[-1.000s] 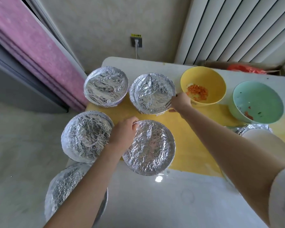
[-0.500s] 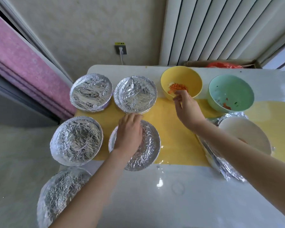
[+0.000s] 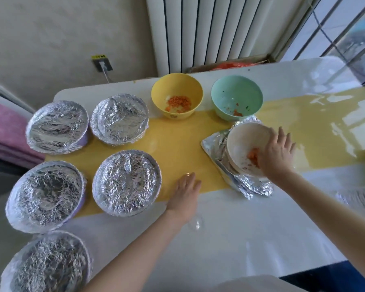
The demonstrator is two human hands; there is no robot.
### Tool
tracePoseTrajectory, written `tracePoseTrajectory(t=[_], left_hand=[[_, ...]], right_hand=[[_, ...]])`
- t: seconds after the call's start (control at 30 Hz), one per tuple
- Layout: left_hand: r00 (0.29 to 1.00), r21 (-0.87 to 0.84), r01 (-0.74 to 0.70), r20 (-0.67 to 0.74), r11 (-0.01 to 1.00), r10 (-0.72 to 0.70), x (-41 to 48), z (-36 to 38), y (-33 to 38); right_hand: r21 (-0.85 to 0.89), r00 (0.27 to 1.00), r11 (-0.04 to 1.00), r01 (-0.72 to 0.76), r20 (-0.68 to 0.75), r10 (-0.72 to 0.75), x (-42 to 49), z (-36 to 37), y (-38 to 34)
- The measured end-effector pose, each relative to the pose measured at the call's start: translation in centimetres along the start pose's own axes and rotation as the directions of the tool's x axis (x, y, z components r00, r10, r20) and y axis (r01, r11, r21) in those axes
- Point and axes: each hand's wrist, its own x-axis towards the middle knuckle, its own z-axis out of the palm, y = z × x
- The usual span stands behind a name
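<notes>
Inspector: Both hands have shifted in the head view. Half a second ago the left hand lay on the near foil-covered bowl. Now it rests flat on the yellow mat just beside that bowl, fingers straight, holding nothing.

Clerk: And the right hand?

Inspector: Right hand has left the yellow bowl, where it was picking. It now hangs over the white bowl, fingers spread and loose, gripping nothing that I can see.

Clerk: Where does the white bowl stand?

Inspector: Uncovered, on a crumpled foil sheet at the right end of the mat, near the green bowl. Carrot bits lie inside, partly behind the hand.

Clerk: Meaning?

Inspector: In my judgement a pinch of carrot has just been dropped in. Five bowls are already wrapped. This one is being filled, with its foil waiting beneath it. Wrapping should follow once filling ends.
</notes>
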Motion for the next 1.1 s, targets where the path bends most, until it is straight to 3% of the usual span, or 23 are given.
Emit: tracePoseTrajectory(t=[0.07, 0.2, 0.3, 0.43, 0.53, 0.67, 0.87, 1.1], left_hand=[[0.999, 0.056, 0.02, 0.026, 0.998, -0.021, 0.1, 0.7, 0.1], [0.998, -0.026, 0.03, -0.05, 0.999, -0.031, 0.9, -0.2, 0.4], [0.982, -0.147, 0.007, -0.188, 0.989, -0.035, 2.3, -1.9, 1.0], [0.915, -0.278, -0.129, -0.404, 0.952, 0.006, 4.6, -4.3, 3.0], [0.933, -0.313, -0.144, -0.36, 0.939, 0.023, 6.0, -5.3, 4.1], [0.973, -0.236, -0.032, -0.228, 0.971, -0.024, 7.6, -5.0, 4.7], [0.967, -0.143, 0.169, -0.166, 0.975, -0.191, 8.9, -4.6, 6.0], [0.926, -0.432, 0.199, -0.21, 0.88, -0.313, 9.6, -4.4, 7.2]], right_hand=[[0.068, 0.997, 0.995, -0.074, 0.003, 0.074, 0.1, 0.0, 1.4], [0.276, 0.978, 0.938, -0.21, 0.047, 0.205, -0.1, -0.4, 3.1], [0.309, 0.948, 0.897, -0.316, 0.149, 0.282, 0.1, -0.2, 3.9], [0.413, 0.922, 0.825, -0.385, 0.216, 0.322, 0.5, 0.3, 4.9], [0.573, 0.889, 0.68, -0.457, 0.302, 0.343, 0.4, 0.3, 5.4], [0.695, 0.847, 0.485, -0.53, 0.402, 0.349, 0.5, 0.2, 5.9], [0.734, 0.841, 0.416, -0.537, 0.422, 0.34, 0.6, -0.2, 6.4], [0.777, 0.827, 0.308, -0.549, 0.453, 0.333, 0.5, 0.0, 6.9]])
